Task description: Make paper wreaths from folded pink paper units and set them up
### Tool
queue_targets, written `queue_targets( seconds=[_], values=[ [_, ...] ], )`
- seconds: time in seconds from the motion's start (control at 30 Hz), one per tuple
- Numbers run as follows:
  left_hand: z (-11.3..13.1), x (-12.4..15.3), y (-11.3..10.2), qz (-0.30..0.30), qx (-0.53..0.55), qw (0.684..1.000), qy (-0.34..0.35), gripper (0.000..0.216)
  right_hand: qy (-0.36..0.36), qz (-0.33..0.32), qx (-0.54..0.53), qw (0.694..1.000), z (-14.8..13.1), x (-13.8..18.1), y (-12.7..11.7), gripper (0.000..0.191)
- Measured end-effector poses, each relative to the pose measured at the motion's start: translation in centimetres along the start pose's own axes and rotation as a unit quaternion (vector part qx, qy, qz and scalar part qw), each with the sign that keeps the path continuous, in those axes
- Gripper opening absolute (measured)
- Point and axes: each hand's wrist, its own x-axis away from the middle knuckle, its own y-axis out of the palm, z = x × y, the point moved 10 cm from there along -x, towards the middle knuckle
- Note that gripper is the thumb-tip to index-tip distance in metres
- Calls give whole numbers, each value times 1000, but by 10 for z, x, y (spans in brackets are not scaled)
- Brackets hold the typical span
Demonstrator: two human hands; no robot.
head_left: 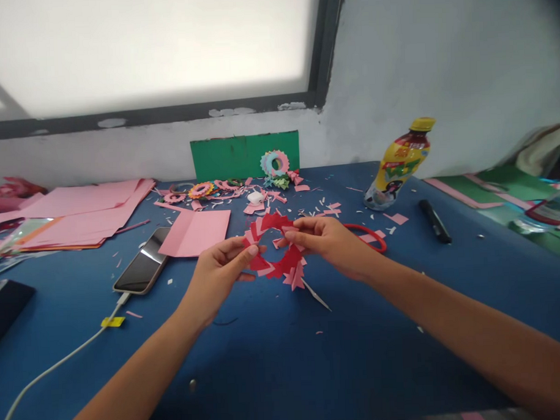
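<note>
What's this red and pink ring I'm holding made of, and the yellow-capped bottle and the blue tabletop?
The ring, pinched by the left hand and right hand, looks like matte coloured paper: thin, flat strips with cut edges. The bottle seems glossy clear plastic under a printed label; its base shines. The tabletop looks matte blue, perhaps fabric or laminate; hard to tell.

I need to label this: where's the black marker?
Head view, right side: the black marker lies on the blue table, just right of the bottle.
</note>
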Motion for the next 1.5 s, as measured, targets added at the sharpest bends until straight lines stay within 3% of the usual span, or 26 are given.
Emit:
queue_targets(
  seconds=[0.17,0.47,0.67,0.9,1.07,1.23,1.37,1.5],
  values=[
    [-5,-1,8,-35,21,999,-17,27,-13,47,-86,995,-7,1,-5,20],
    [10,3,9,-27,-50,996,70,14,6,-7,-26,1000,-5,5,5,25],
    [10,7,8,-10,-70,993,91,18,-13,4,-11,1000,-11,10,9,18],
    [20,12,9,-5,-106,980,167,14,-12,10,-14,1000,-2,7,8,20],
    [12,9,10,-1,-64,991,121,19,-23,17,-8,1000,-3,7,9,23],
    [-5,5,22,-53,1,998,24,25,-52,26,-51,997,-16,5,6,29],
    [-5,1,6,6,49,999,18,25,-89,69,-40,993,-23,-1,-14,33],
    [-3,-2,-6,42,73,996,34,19,-85,20,-9,996,-18,-6,-13,25]
  ],
)
